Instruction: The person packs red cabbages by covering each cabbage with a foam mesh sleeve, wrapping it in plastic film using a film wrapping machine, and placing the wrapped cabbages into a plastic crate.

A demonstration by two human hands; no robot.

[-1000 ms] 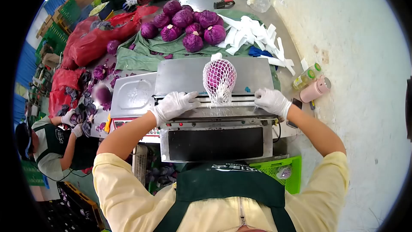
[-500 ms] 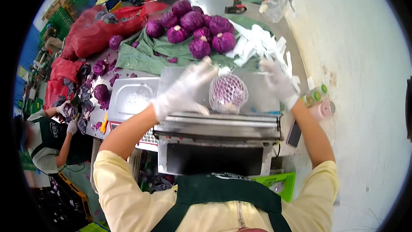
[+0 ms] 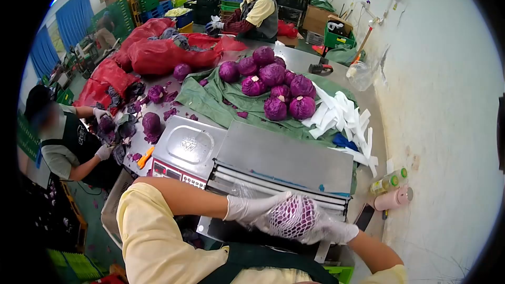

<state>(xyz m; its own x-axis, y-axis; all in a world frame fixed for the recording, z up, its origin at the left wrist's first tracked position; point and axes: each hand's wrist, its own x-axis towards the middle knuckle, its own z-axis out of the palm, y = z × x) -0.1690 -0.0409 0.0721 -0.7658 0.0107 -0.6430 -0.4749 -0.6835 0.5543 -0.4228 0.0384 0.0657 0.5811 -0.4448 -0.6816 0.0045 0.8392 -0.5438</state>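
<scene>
A red cabbage point(image 3: 294, 216) in a white foam net, with clear film around it, is held close to my body in front of the wrapping machine point(image 3: 286, 155). From its left side, my gloved left hand point(image 3: 255, 206) closes on it. My gloved right hand point(image 3: 332, 230) grips the opposite side, its fingers partly hidden under the cabbage and film. Just beyond both hands lie the machine's rollers and metal plate. A digital scale point(image 3: 190, 142) stands left of the machine.
Several bare red cabbages point(image 3: 272, 75) are piled on a green cloth point(image 3: 210, 102), beside white foam nets point(image 3: 342, 115). Bottles point(image 3: 386, 183) and a pink flask point(image 3: 394, 198) stand by the right wall. A co-worker point(image 3: 79, 137) trims cabbage at left; another person point(image 3: 258, 10) works across the table.
My hands have come together on the netted cabbage, which has moved from the machine's plate toward my body. The view has tilted up, showing more of the room.
</scene>
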